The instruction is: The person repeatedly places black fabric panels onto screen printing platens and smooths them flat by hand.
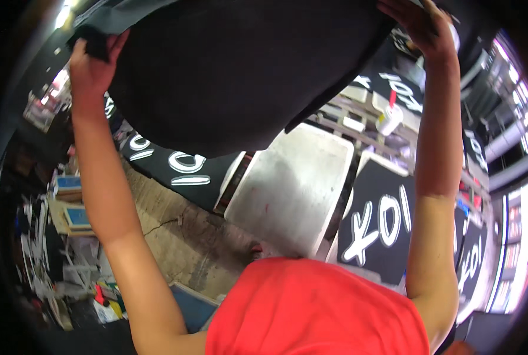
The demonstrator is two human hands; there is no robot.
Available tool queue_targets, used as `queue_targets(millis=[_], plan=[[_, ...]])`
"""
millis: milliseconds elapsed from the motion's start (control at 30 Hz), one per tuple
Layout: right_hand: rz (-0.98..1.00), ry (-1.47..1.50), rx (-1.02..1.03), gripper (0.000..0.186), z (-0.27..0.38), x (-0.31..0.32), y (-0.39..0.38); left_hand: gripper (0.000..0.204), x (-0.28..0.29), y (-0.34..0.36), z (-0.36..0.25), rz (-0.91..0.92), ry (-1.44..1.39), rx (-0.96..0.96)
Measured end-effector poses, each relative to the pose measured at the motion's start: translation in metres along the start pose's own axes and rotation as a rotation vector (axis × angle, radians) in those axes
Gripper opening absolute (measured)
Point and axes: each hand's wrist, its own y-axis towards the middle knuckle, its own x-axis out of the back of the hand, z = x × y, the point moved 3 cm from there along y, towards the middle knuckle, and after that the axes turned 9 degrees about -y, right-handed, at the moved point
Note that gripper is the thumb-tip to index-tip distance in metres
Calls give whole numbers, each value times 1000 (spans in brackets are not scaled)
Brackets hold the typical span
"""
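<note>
A wide piece of black cloth (pixel 240 71) is stretched out in the air in front of me, its lower edge hanging in a curve. My left hand (pixel 95 68) pinches its left side, where a dark fold bunches between thumb and fingers. Up at the right, my right hand (pixel 426 32) grips the other side; its fingertips are partly cut off by the picture's top edge. Below the cloth lies a bare pale board (pixel 293 183) with rounded corners and grey smudges. To its right, a black cloth piece with bold white lettering (pixel 376 222) lies flat on another board.
More black pieces with white lettering lie to the left (pixel 187 171) and far right (pixel 471 260). A white tub (pixel 389 120) with a red handle stands on the rack beyond. Blue-meshed frames (pixel 77 217) and clutter line the left side above a stained floor (pixel 175 248).
</note>
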Motion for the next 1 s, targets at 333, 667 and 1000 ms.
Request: queue_targets(millis=[333,667,1000], plan=[[-204,-300,177,49,1,3,-103,35,47,99,156,330,-109,440],[-961,-510,-137,45,-47,-50,-431,47,212,-126,61,404,447,354],[-711,-38,-737,39,-234,-100,-605,43,357,-315,118,347,469,1615]])
